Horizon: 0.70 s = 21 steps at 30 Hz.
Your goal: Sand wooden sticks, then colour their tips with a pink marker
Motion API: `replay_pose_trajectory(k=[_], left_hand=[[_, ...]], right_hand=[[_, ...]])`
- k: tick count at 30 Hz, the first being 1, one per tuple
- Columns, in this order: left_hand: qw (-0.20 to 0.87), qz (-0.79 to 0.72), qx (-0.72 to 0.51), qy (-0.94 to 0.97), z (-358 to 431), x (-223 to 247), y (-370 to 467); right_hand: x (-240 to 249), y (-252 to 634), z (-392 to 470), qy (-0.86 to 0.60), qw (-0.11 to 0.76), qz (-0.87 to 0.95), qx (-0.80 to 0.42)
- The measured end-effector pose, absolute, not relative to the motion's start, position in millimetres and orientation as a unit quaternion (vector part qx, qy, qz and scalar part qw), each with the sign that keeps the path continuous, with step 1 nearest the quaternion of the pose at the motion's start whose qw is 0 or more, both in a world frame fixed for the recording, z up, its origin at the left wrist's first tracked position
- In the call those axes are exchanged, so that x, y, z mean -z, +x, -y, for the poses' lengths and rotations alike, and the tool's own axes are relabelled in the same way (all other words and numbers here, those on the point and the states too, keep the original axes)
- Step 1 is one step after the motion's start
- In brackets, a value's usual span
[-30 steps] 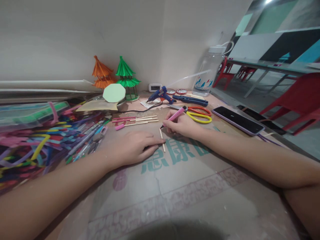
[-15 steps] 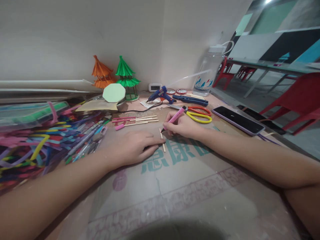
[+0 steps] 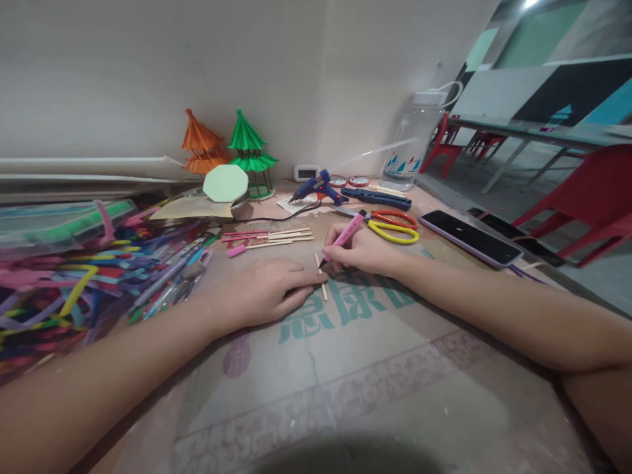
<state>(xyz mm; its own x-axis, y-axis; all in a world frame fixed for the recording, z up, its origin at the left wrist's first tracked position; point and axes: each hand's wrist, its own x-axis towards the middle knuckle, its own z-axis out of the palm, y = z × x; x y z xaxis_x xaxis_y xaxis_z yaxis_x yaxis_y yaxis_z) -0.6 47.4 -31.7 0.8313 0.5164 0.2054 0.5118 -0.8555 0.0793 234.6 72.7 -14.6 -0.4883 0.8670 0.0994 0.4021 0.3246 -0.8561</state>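
A pink marker (image 3: 348, 235) is held in my right hand (image 3: 358, 251), its dark tip down at a thin wooden stick (image 3: 324, 289) on the plastic-covered table. My left hand (image 3: 271, 288) lies palm down with its fingers spread, the index fingertip pressing on the middle of that stick. Beyond my left hand is a pink marker cap (image 3: 236, 251), beside a row of sticks (image 3: 289, 235), some of them partly coloured pink.
Pipe cleaners (image 3: 74, 289) heap at the left. Orange (image 3: 200, 141) and green (image 3: 247, 139) tiered models stand behind. A glue gun (image 3: 320, 187), scissors (image 3: 394, 232), cutters (image 3: 376, 197), a phone (image 3: 469, 238) and a bottle (image 3: 409, 145) lie or stand toward the back right.
The marker in my right hand has shifted slightly down along the stick, toward my left fingertip. My left hand has stayed in place.
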Motion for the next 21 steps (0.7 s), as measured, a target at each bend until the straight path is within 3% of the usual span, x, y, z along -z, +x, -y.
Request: replay_pose_trajectory(k=[21], left_hand=[[0.004, -0.274, -0.097, 0.957, -46.9, 31.6, -3.7]], right_hand=[[18.5, 230.9, -76.6, -0.488, 0.328, 0.736, -0.336]])
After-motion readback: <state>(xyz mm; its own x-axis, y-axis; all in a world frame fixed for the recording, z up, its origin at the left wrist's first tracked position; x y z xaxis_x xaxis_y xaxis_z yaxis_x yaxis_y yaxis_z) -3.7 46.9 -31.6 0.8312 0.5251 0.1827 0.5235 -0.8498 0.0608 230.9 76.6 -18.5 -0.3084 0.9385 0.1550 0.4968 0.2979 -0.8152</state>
